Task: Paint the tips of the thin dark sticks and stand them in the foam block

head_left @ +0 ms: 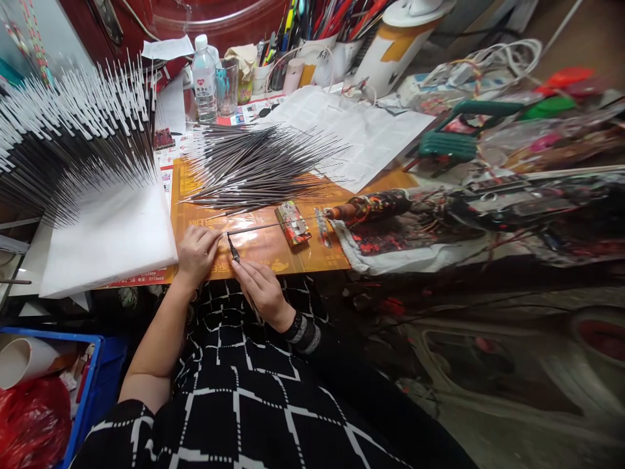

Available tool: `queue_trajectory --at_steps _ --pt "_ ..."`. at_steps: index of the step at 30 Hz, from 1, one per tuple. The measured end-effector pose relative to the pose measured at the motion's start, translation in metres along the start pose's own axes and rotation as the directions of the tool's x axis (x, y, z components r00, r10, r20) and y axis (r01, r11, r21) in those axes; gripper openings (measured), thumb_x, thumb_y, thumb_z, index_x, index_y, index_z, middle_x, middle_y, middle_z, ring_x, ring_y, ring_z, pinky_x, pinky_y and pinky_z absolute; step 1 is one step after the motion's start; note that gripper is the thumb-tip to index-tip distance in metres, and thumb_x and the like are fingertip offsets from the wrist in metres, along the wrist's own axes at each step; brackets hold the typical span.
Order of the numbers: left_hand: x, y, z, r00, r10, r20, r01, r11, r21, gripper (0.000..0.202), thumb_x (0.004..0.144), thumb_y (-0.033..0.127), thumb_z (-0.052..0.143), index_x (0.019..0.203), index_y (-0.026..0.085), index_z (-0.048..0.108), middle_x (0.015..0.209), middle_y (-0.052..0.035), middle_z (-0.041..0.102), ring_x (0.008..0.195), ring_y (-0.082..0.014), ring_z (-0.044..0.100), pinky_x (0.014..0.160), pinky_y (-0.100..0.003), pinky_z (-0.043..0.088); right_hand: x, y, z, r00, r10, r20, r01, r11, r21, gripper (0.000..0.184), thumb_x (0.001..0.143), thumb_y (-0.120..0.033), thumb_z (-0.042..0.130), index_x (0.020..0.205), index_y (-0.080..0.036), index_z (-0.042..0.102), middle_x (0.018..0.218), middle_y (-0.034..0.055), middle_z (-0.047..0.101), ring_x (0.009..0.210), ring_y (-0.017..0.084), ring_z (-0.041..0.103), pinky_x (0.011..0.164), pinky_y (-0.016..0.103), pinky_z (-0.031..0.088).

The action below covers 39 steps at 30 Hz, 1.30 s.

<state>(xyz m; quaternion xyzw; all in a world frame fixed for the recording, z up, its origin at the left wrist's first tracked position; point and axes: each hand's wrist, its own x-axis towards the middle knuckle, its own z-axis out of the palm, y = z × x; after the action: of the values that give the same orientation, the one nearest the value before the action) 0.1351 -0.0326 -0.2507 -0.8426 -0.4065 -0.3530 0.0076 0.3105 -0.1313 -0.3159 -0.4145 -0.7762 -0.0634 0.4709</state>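
My left hand (196, 253) rests on the orange mat (312, 251) and pinches the near end of a thin grey stick (263, 226) that lies across the mat. My right hand (261, 290) is closed on a small dark brush-like tool (233, 249) whose tip meets the stick's end beside my left fingers. The stick's far end rests on a small paint-smeared block (293, 223). Behind it a loose pile of several similar grey sticks (254, 166) fans over the mat.
A white foam block (110, 238) at left bristles with several white-tipped sticks (73, 124). A paint-stained cloth (390, 244) lies right of the mat. A water bottle (204, 78), a glass (227, 86), newspaper (351, 130) and pen cups stand behind. A blue crate (92, 384) sits low left.
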Motion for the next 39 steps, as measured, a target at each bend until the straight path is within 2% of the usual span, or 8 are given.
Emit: queue_trajectory --at_steps 13,17,21,26,29,31,34,39 --pt "-0.004 -0.001 0.002 0.997 -0.019 0.075 0.013 0.997 0.074 0.028 0.103 0.031 0.045 0.097 0.023 0.072 0.086 -0.0061 0.069 0.083 -0.0216 0.056 0.080 -0.038 0.047 -0.008 0.008 -0.001 0.993 -0.104 -0.063 0.108 0.993 0.049 0.063 0.094 -0.008 0.058 0.154 -0.015 0.040 0.121 0.0152 0.072 0.114 0.026 0.068 0.093 0.041 0.059" --pt "-0.002 0.007 -0.010 0.998 0.000 0.067 -0.010 0.989 0.144 0.027 0.103 0.027 0.045 0.099 0.023 0.071 0.082 -0.0049 0.067 0.081 -0.0212 0.054 0.078 -0.036 0.047 -0.012 0.010 -0.001 0.989 -0.131 -0.063 0.135 0.988 0.071 0.064 0.092 -0.007 0.060 0.153 -0.015 0.042 0.121 0.0151 0.072 0.115 0.026 0.068 0.093 0.040 0.059" --pt "0.015 0.001 -0.051 0.999 0.044 0.007 -0.045 0.977 0.208 0.022 0.102 0.023 0.046 0.098 0.023 0.068 0.083 -0.0042 0.066 0.084 -0.0210 0.053 0.078 -0.037 0.047 -0.012 0.011 -0.001 0.984 -0.154 -0.089 0.162 0.982 0.094 0.062 0.093 -0.008 0.061 0.152 -0.016 0.044 0.118 0.0139 0.073 0.112 0.025 0.069 0.091 0.039 0.061" --pt "0.064 -0.033 -0.150 0.985 0.092 -0.144 -0.038 0.938 0.345 0.018 0.101 0.023 0.050 0.096 0.029 0.067 0.091 -0.0053 0.064 0.094 -0.0245 0.049 0.084 -0.044 0.043 -0.011 0.011 -0.001 0.980 -0.163 -0.111 0.173 0.980 0.095 0.064 0.092 -0.008 0.062 0.153 -0.017 0.044 0.117 0.0132 0.074 0.110 0.025 0.071 0.090 0.037 0.061" --pt "0.101 -0.052 -0.207 0.987 0.077 -0.138 -0.015 0.914 0.405 0.013 0.099 0.028 0.055 0.094 0.027 0.067 0.096 -0.0082 0.062 0.102 -0.0268 0.045 0.091 -0.050 0.040 -0.014 0.011 0.001 0.979 -0.165 -0.119 0.176 0.980 0.090 0.066 0.090 -0.007 0.064 0.153 -0.017 0.044 0.116 0.0134 0.075 0.108 0.025 0.072 0.089 0.038 0.062" --pt "0.123 -0.062 -0.232 0.990 0.057 -0.126 -0.002 0.917 0.400 0.011 0.097 0.035 0.059 0.092 0.027 0.064 0.097 -0.0077 0.061 0.105 -0.0268 0.042 0.098 -0.052 0.037 -0.015 0.012 0.001 0.980 -0.161 -0.116 0.172 0.981 0.092 0.066 0.090 -0.007 0.064 0.153 -0.017 0.044 0.116 0.0131 0.075 0.107 0.025 0.072 0.088 0.038 0.062" --pt "0.146 -0.080 -0.246 0.987 0.001 -0.163 0.060 0.929 0.364 0.018 0.093 0.043 0.066 0.088 0.029 0.058 0.089 -0.0032 0.059 0.103 -0.0234 0.040 0.105 -0.050 0.035 -0.015 0.012 0.000 0.980 -0.161 -0.115 0.172 0.981 0.091 0.067 0.090 -0.008 0.065 0.153 -0.018 0.044 0.115 0.0127 0.075 0.105 0.025 0.073 0.087 0.037 0.062" --pt "0.161 -0.119 -0.237 0.971 0.003 -0.240 0.099 0.907 0.409 0.014 0.095 0.035 0.062 0.095 0.023 0.056 0.087 -0.0037 0.053 0.103 -0.0214 0.041 0.107 -0.049 0.035 -0.011 0.009 -0.003 0.973 -0.195 -0.119 0.205 0.976 0.079 0.070 0.089 -0.004 0.065 0.153 -0.016 0.043 0.110 0.0133 0.076 0.101 0.025 0.073 0.085 0.037 0.061"
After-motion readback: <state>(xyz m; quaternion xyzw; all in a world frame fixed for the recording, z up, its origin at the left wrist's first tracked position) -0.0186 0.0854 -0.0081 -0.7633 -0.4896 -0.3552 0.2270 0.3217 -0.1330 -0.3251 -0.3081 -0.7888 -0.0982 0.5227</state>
